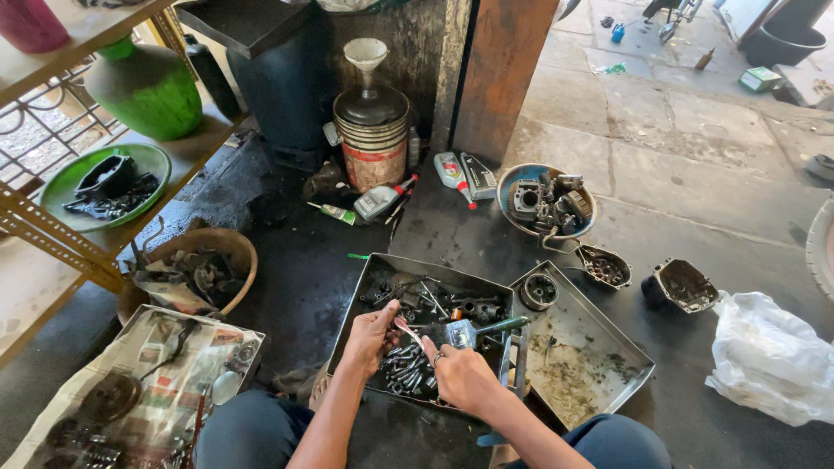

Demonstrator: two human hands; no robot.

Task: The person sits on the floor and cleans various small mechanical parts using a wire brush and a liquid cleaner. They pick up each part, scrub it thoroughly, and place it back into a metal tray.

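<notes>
- Both hands are down in the dark metal tool tray (365,287), which is packed with sockets, bolts and wrenches.
- Left hand (369,337) has its fingers curled, thumb and forefinger pinched on one end of a slim shiny spanner (407,331). The grip looks light, more fingertip than fist.
- Right hand (460,375) sits just beside it, with a ring on one finger. Its fingers are bent down over the socket pile (404,369) and seem to meet the spanner's other end, but I honestly can't tell if they've closed on it or are only resting there.
- So the spanner bridges the two hands, slightly above the loose sockets, near the tray's middle.
- What could go wrong, as I see it: everything here looks oily, so that fingertip pinch could slip and drop the spanner back into the heap.
- The tray is crowded too. Dragging a hand through could knock small bits over the rim onto the black floor, where they'd be hard to spot.
- The shallow steel tray (599,382) touches it on the right, with a round bearing-like part (539,291) at its corner, so a bump could nudge that as well.
</notes>
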